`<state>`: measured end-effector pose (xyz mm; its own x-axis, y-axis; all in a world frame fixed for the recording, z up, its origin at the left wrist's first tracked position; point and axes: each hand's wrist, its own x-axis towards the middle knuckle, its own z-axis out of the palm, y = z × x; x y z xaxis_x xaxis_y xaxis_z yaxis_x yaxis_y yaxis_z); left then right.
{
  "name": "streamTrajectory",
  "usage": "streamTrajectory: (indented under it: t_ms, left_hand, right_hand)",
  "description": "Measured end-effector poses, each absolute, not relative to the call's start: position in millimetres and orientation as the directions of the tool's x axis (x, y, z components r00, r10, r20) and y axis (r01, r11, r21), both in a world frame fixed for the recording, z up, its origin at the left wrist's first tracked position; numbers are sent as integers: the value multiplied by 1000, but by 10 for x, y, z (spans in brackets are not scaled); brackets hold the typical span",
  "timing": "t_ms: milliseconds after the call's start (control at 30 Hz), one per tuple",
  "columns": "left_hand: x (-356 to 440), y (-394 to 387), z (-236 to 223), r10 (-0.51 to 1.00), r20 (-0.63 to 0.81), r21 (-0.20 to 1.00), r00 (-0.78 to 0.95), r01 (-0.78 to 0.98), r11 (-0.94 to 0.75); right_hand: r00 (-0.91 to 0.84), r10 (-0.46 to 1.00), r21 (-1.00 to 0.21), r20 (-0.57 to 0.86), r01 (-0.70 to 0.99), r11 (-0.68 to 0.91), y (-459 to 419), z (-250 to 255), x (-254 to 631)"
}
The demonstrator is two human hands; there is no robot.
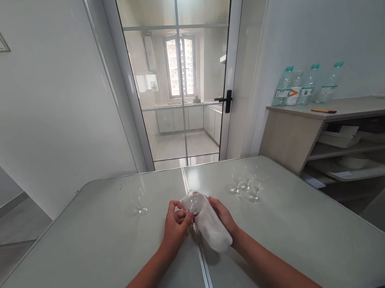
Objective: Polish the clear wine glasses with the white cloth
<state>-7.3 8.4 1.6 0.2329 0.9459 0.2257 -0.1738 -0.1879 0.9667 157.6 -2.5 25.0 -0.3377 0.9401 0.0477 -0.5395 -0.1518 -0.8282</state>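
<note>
My left hand [176, 224] is closed, its thumb and fingers pinching the rim of a clear glass piece [194, 205], which looks like the round foot of a stemmed glass. A soft white cloth-like wrap [213, 232] hangs below and around that glass; whether it is cloth or foam I cannot tell. My right hand [224, 216] is curled around the right side of the wrap, its fingers partly hidden behind it. The rest of the held glass is covered. On the table, one stemmed glass [142, 211] stands to the left, and several more stemmed glasses [256, 196] are grouped to the right.
A metal-edged seam [206, 280] runs down the middle of the grey-green table [128, 284]. Beyond its far edge is a glazed door [228, 101]. At right, a wooden shelf unit [293, 136] bears plastic bottles [311, 86] and a brush-like stick [324, 111].
</note>
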Motion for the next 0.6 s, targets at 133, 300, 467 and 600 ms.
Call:
streamTrajectory:
  t_ms: [133,300,467,600]
  left_hand:
    - [-80,140,22,972,169,970,161,-201,-136]
    - [-76,99,19,969,197,972,146,-155,-174]
    - [-28,59,-56,954,209,976,213,-106,-191]
    - [-16,36,-71,946,207,978,249,-74,-194]
  right_hand:
    - [-196,957,-952,215,-260,160,-59,73,1589]
    - [-347,814,-751,466,331,572,34,-77,1628]
    - [-420,682,-455,599,522,721,100,47,1750]
    - [-444,671,-477,594,477,738,78,115,1823]
